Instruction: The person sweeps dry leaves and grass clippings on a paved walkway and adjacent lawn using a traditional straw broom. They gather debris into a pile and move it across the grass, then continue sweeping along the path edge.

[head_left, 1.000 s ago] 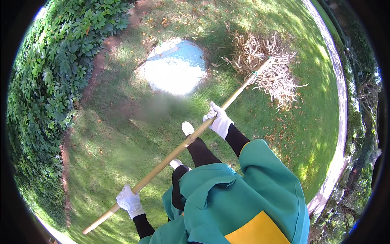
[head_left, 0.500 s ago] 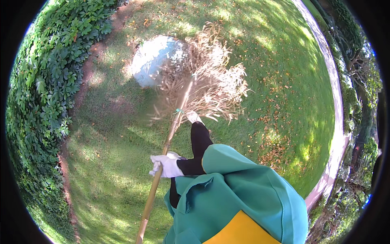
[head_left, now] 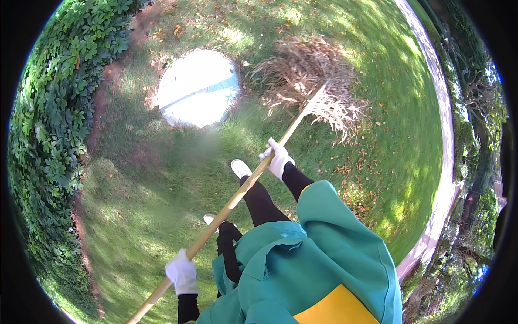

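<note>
Vs. 0.5 s ago, the twig broom (head_left: 233, 201) has swung R: its brush head (head_left: 318, 75), then over the R side of the pale round disc (head_left: 208, 110) & by a white shoe (head_left: 240, 168), is now just R of the disc, toward the lawn's (head_left: 135, 237) R edge, by the pale path (head_left: 445, 135). L hand (head_left: 182, 274), out of view then, now shows low on the L. R hand (head_left: 278, 161), then close to the body, now reaches fwd.

Pose: R forearm slants up-L, gloved fingers wrapped round the handle approx. midway; L forearm abt upright, gloved fingers curled round the handle's lower part, a bit blurred. Handle runs diag. from bottom L to upper R, L hand nearer the lawn's L edge, by the hedge (head_left: 48, 146).
</note>
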